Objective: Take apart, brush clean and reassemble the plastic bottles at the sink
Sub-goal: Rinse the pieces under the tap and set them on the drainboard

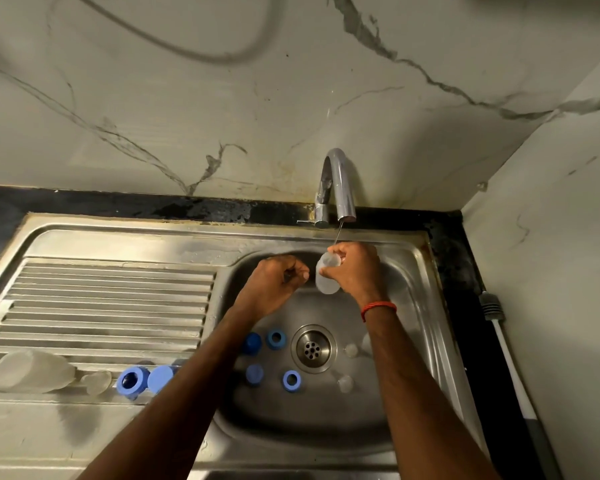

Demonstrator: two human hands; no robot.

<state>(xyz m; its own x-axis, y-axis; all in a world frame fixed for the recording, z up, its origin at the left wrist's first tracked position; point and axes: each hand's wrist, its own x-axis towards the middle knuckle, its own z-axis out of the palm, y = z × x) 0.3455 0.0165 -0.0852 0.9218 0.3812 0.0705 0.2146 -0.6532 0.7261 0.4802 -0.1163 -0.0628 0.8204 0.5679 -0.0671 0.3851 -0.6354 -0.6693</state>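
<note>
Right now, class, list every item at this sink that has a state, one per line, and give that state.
Tap: running, thin stream.
Held bottle: uncapped, under the stream, gripped by right hand.
Left hand: fingers curled, contents unclear.
Drainboard bottle: on its side, blue cap off.
Blue caps: off, loose in the basin.
Brush: lying untouched on the counter.

There are two clear plastic bottles, one point(327, 277) under the tap point(338, 181) and one point(32, 374) lying on the drainboard point(111, 292).

There are three small clear caps, one point(97, 381) on the drainboard and two point(351, 349) point(345, 382) in the sink point(426, 327).

There are three blue rings with a hole – one point(131, 381) on the drainboard, two point(276, 338) point(291, 380) in the sink.

There are three blue caps – one point(160, 377) on the drainboard, two point(252, 342) point(255, 374) in the sink. A bit more blue shows behind, too hidden to count.

There is one tap, one drain point(313, 348) and one brush point(504, 351).
</note>
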